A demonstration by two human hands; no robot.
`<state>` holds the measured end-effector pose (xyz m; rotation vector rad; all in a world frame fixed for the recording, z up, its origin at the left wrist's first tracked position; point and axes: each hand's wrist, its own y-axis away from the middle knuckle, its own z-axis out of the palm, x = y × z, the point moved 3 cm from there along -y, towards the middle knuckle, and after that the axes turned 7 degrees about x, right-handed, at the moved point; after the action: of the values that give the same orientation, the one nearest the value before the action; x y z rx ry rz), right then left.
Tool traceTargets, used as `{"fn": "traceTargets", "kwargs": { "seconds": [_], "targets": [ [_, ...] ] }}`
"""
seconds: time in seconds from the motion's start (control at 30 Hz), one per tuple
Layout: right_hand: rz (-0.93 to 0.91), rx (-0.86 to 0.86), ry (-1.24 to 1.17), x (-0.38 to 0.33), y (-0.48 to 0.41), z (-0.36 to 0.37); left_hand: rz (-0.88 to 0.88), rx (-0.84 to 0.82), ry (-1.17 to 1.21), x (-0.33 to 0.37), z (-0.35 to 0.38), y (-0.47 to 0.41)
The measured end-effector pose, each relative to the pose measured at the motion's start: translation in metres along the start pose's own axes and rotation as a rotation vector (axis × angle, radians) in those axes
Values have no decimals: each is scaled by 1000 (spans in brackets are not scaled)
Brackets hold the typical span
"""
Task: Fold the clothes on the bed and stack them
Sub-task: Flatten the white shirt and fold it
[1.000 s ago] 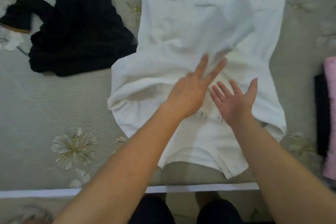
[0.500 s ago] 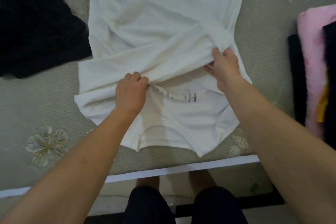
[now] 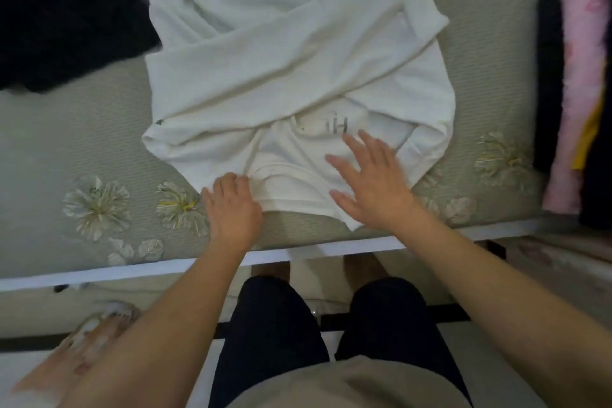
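Observation:
A white long-sleeved shirt (image 3: pixel 284 53) lies lengthwise on the bed, collar end towards me, both sleeves crossed over its body. A small grey print shows near the collar. My left hand (image 3: pixel 231 205) sits at the shirt's near left edge with its fingers curled onto the fabric by the collar. My right hand (image 3: pixel 371 175) lies flat on the collar area, fingers spread and straight.
A black garment (image 3: pixel 63 20) lies crumpled at the far left of the grey flowered bedspread (image 3: pixel 82 139). At the right edge sits a stack of folded clothes (image 3: pixel 579 83), pink, black and yellow. The bed's white front edge (image 3: pixel 139 270) runs just below my hands.
Both hands let go of the sleeve across the shirt's middle and moved down to the collar end. The sleeve now lies flat; the right hand has opened.

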<state>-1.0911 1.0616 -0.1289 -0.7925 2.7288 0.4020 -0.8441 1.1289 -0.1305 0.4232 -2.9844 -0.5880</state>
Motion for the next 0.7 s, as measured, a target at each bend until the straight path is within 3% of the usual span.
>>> {"fn": "traceTargets", "kwargs": {
  "seconds": [0.07, 0.1, 0.3, 0.47, 0.7],
  "targets": [
    [-103, -343, 129, -11, 38, 36, 0, -127, -20, -17, 13, 31],
    [-110, -394, 155, -13, 50, 47, 10, -147, -11, -23, 17, 43],
    [-50, -358, 175, -2, 68, 41, 142, -245, -180, -37, 20, 75],
    [91, -439, 232, -1, 59, 35, 183, -180, -332, -28, 20, 49],
    [168, -316, 214, -15, 35, 4, 272, -188, -388, -27, 10, 44]
  ]
}}
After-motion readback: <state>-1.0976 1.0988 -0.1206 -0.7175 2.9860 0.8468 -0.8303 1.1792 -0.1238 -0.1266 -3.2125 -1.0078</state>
